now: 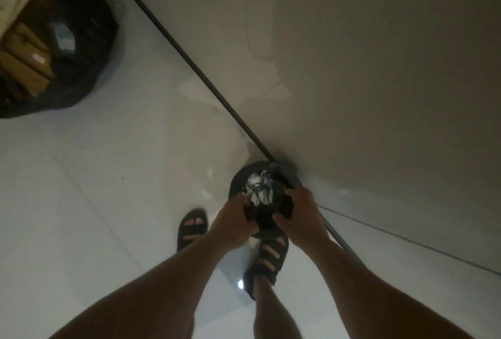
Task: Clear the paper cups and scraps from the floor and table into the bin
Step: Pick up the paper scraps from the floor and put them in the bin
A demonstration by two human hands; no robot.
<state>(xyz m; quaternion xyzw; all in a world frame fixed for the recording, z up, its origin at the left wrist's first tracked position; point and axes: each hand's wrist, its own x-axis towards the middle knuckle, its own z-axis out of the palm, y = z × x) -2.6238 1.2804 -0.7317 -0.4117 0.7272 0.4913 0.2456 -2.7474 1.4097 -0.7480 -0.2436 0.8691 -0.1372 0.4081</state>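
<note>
The pale wall occupies the right and upper part of the view and meets the white tiled floor along a dark strip that runs diagonally from the top centre toward the lower right. A large black bag sits on the floor at the upper left corner, well apart from the person, open at the top, with brown cardboard pieces and pale paper visible inside. The bin, small, round and dark, is at the floor's edge against the wall, just beside the dark strip and directly in front of the person's feet; whether it stands on the floor or is lifted clear cannot be determined. Both forearms extend forward from the bottom edge of the view to the bin. The left grip is clenched on the black liner at the near left side of the bin rim. The right grip is clenched on the same liner at the near right side, fingers curled over the rim. The left sandal is on the floor just left of the left grip; the right sandal is below the bin, near the wall edge. The scraps, crumpled white with blue marks, lie inside the bin, between the two grips and the far rim. No individual paper cup can be distinguished among them.
</note>
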